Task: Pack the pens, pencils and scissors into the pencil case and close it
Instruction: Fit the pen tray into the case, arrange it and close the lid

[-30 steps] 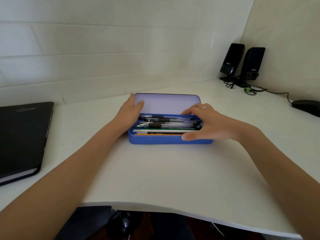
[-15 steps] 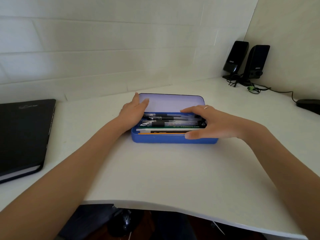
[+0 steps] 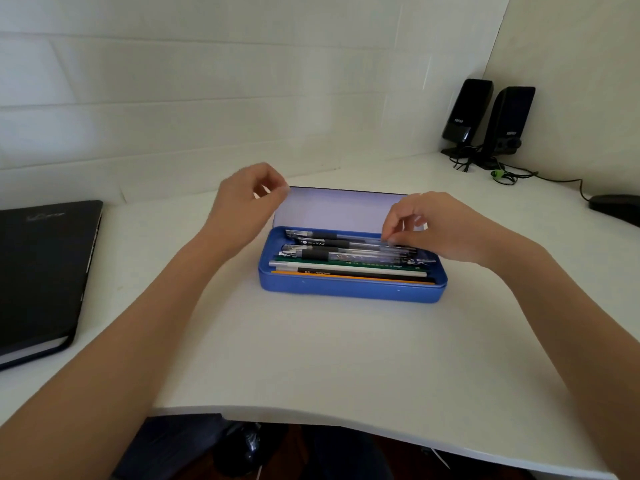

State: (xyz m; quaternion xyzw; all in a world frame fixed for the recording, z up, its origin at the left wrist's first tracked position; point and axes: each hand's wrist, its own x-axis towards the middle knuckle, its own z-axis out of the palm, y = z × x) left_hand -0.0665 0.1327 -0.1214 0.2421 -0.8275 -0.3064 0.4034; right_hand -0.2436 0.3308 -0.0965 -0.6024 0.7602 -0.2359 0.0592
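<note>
From my remote seat I see the blue pencil case (image 3: 349, 289) sitting open near the middle of the white table (image 3: 311, 358), its lid (image 3: 339, 211) tipped up and back toward the wall. Inside it the pens (image 3: 346, 252) lie side by side along the length of the case, with the pencils (image 3: 349, 273) packed in a row against the near wall; I cannot pick out the scissors among them. My left hand (image 3: 247, 202) hangs just above the left end of the lid, its grip loosely curled with thumb and fingertips close together, and I cannot see anything held in it; whether it touches the lid edge I cannot tell. My right hand (image 3: 436, 230) is over the right end of the case, fingers bent downward, the fingertips (image 3: 389, 239) meeting at the clear barrel of one of the far pens, which they seem to pinch, though the blur makes that contact hard to judge. A black notebook (image 3: 41, 271) lies flat at the left edge of the table, well apart from the case. In the far right corner stand two black speakers (image 3: 488, 119) with their cables trailing, and a dark mouse (image 3: 614, 206) rests at the right edge.
</note>
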